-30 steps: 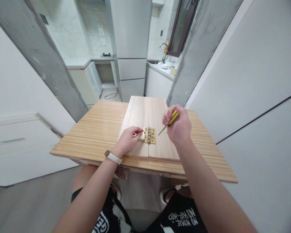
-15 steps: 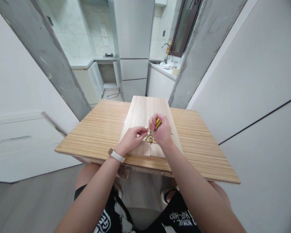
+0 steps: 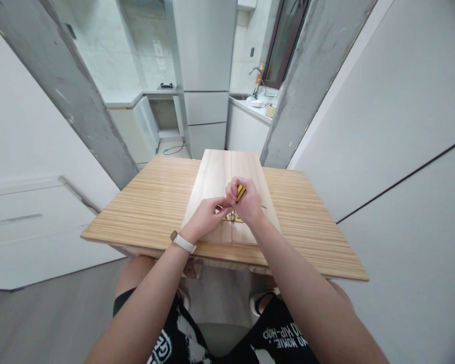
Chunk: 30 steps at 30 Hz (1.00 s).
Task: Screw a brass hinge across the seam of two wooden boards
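One screwdriver (image 3: 241,192) in the right hand (image 3: 249,202); left hand (image 3: 208,217) at the hinge (image 3: 233,217).

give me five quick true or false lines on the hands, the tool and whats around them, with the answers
1. The right hand grips something red. False: it grips a tool with a yellow and black handle.
2. A watch with a white strap is worn on the left arm. True.
3. The left hand hangs below the table. False: it is above the tabletop, by the gold hinge.
4. The gold hinge lies across the line between two pale boards. True.
5. The tall refrigerator beyond the table has a door open. False: its doors are shut.
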### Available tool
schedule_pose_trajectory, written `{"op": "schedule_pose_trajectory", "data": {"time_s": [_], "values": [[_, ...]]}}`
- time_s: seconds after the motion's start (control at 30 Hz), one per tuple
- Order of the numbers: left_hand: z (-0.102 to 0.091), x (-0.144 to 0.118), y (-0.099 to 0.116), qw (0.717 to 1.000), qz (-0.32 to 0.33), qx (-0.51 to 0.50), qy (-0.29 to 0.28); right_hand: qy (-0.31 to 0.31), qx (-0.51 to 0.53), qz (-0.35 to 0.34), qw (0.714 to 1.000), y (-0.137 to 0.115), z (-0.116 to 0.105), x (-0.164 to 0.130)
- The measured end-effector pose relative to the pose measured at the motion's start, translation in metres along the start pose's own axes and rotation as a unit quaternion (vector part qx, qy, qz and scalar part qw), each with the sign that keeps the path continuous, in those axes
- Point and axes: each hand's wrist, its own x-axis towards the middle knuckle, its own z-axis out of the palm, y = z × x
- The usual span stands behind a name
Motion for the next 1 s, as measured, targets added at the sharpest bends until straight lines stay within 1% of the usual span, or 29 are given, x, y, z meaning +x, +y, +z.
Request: {"op": "schedule_pose_trajectory", "data": {"time_s": [0.07,0.1,0.13,0.17,0.23,0.3,0.4,0.47,0.53,0.6,0.73,0.87,1.0], "values": [[0.000,0.000,0.000,1.000,0.001,0.010,0.007,0.011,0.066,0.010,0.998,0.002,-0.001,0.001],[0.000,-0.001,-0.001,1.000,0.001,0.018,0.011,0.005,0.087,0.017,0.996,0.002,-0.002,0.001],[0.000,-0.001,-0.001,1.000,0.000,0.026,0.016,-0.008,0.085,0.021,0.996,0.001,-0.003,0.001],[0.000,-0.002,-0.002,0.999,-0.001,0.032,0.018,-0.021,0.066,0.018,0.997,-0.002,-0.005,0.002],[-0.002,-0.003,-0.003,0.999,0.000,0.034,0.020,-0.032,-0.010,-0.009,0.999,-0.010,-0.009,0.002],[-0.003,-0.004,-0.004,0.999,0.003,0.036,0.021,-0.014,-0.120,-0.046,0.992,-0.021,-0.015,0.002],[-0.003,-0.005,-0.006,0.999,0.009,0.043,0.030,0.008,-0.273,-0.091,0.958,-0.038,-0.023,-0.003],[-0.002,-0.005,-0.008,0.998,0.014,0.050,0.038,-0.001,-0.354,-0.117,0.928,-0.047,-0.025,-0.008],[-0.002,-0.005,-0.009,0.997,0.018,0.060,0.043,-0.010,-0.415,-0.128,0.901,-0.054,-0.024,-0.012],[-0.001,-0.005,-0.009,0.997,0.018,0.064,0.045,-0.012,-0.456,-0.120,0.882,-0.058,-0.022,-0.014],[-0.001,-0.007,-0.004,0.997,0.013,0.063,0.031,-0.017,-0.508,-0.090,0.856,-0.064,-0.018,-0.014],[-0.001,-0.007,0.006,0.998,0.012,0.063,0.026,-0.027,-0.526,-0.087,0.846,-0.065,-0.019,-0.013],[-0.001,-0.004,0.012,0.999,0.003,0.028,0.037,-0.040,-0.536,-0.105,0.836,-0.062,-0.022,-0.010]]}}
